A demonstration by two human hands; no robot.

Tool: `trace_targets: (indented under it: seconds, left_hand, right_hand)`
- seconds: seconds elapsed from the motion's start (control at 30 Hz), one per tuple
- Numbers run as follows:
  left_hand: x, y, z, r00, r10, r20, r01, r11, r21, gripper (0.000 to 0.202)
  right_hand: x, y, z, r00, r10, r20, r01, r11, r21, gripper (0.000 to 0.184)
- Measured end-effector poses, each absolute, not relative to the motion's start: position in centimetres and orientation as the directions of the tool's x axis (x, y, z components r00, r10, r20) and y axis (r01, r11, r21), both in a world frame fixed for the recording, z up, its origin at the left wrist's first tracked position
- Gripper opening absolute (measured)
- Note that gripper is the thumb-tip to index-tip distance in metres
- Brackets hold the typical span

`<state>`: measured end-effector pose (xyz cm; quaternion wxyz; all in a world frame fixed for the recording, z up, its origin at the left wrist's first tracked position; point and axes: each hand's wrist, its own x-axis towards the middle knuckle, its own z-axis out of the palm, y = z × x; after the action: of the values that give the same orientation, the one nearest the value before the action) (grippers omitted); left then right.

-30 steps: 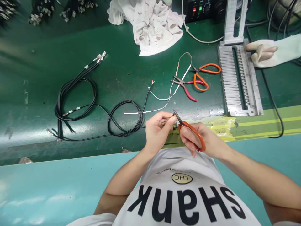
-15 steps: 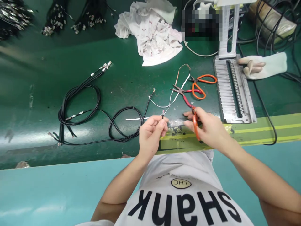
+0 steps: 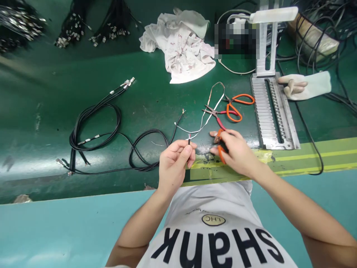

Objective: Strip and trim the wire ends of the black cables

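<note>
My left hand (image 3: 173, 163) pinches a black cable (image 3: 189, 142) close to its end, between thumb and fingers. Thin red and white inner wires poke up from the cut jacket. To the right, my right hand (image 3: 238, 153) is closed around an orange-handled hand tool (image 3: 221, 154). Its dark metal part lies among the fingers, so I cannot tell its exact kind. Beyond that hand lie pliers (image 3: 214, 112) with red handles, jaws spread, across a loop of pale strip (image 3: 209, 97). Scissors (image 3: 234, 108) with orange loop handles rest beside them.
Coiled black cables (image 3: 119, 111) with metal connectors lie at left. Cable bundles (image 3: 71, 31) hang at the far left. A crumpled white cloth (image 3: 184, 56) sits at the back. On the right stand a slotted metal fixture (image 3: 262, 111) and a white glove (image 3: 315, 85).
My right hand has moved left, nearer the cable end, and the orange-handled tool has turned in its grip. My left hand has shifted slightly left, still pinching the cable. The view has tilted a little.
</note>
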<state>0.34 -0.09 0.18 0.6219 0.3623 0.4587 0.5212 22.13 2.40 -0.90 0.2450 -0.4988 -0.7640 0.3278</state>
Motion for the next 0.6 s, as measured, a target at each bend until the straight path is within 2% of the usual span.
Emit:
trace_targets:
  seconds: [0.07, 0.1, 0.2, 0.27, 0.43, 0.6]
  left_hand:
    - [0.4, -0.1, 0.1, 0.055, 0.977, -0.208, -0.290, 0.214, 0.933, 0.016]
    - [0.4, -0.1, 0.0, 0.078, 0.973, -0.216, -0.274, 0.230, 0.934, 0.017]
    - [0.3, -0.5, 0.0, 0.157, 0.963, -0.219, -0.206, 0.249, 0.946, 0.021]
    - [0.3, -0.9, 0.1, 0.176, 0.961, -0.212, -0.142, 0.238, 0.961, 0.022]
    - [0.8, -1.4, 0.8, 0.210, 0.953, -0.216, -0.057, 0.233, 0.971, 0.022]
    - [1.0, -1.6, 0.6, 0.244, 0.933, -0.265, -0.085, 0.293, 0.952, 0.027]
  right_hand:
    - [21.9, 1.8, -1.0, -0.452, 0.892, 0.004, 0.497, 0.255, -0.830, 0.018]
    - [21.8, 1.5, -0.8, -0.445, 0.895, -0.027, 0.413, 0.178, -0.893, 0.018]
    - [21.2, 1.1, 0.1, -0.229, 0.971, -0.074, 0.152, -0.039, -0.988, 0.021]
    - [20.5, 1.1, 0.9, -0.124, 0.988, -0.096, 0.035, -0.092, -0.995, 0.028]
    - [18.2, 1.0, 1.4, -0.198, 0.966, -0.168, -0.218, -0.211, -0.953, 0.031]
    - [16.8, 0.4, 0.2, -0.228, 0.961, -0.156, -0.297, -0.221, -0.929, 0.032]
